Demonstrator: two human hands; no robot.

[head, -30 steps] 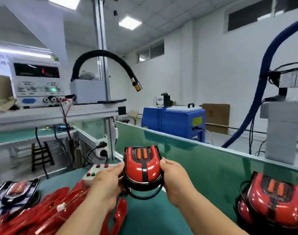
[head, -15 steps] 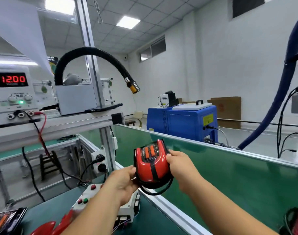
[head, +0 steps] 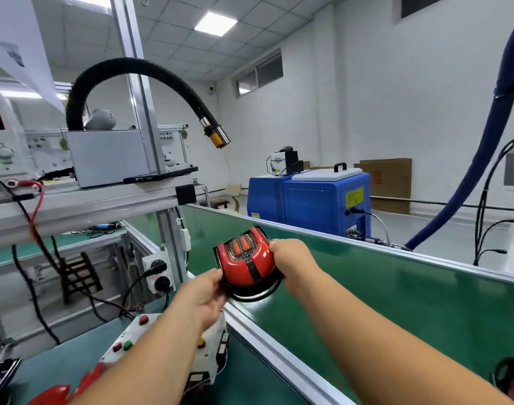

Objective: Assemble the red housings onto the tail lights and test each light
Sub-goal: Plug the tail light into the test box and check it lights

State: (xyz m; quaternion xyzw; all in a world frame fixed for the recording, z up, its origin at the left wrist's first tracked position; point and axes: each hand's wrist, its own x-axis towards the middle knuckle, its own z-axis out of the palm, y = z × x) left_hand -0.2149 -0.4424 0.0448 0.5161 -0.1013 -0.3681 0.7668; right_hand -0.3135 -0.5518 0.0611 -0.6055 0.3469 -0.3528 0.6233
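I hold one tail light (head: 245, 263) with its glossy red housing on, raised in front of me above the edge of the green belt. My left hand (head: 203, 296) grips its lower left side and my right hand (head: 294, 264) grips its right side. A black cable loop hangs under the light. Loose red housings (head: 63, 390) lie at the bottom left. Another red tail light (head: 513, 381) sits at the far right edge of the belt, partly cut off.
A white test box with red and green buttons (head: 150, 340) lies under my left arm. A power supply (head: 1, 147) with red and black leads stands on the shelf at left. A green conveyor belt (head: 396, 302) runs to the right; a blue machine (head: 311, 200) stands behind it.
Both hands lifted the tail light and carried it up and to the right, over the belt's edge. My view turned right and up, so the red housings mostly left the frame.
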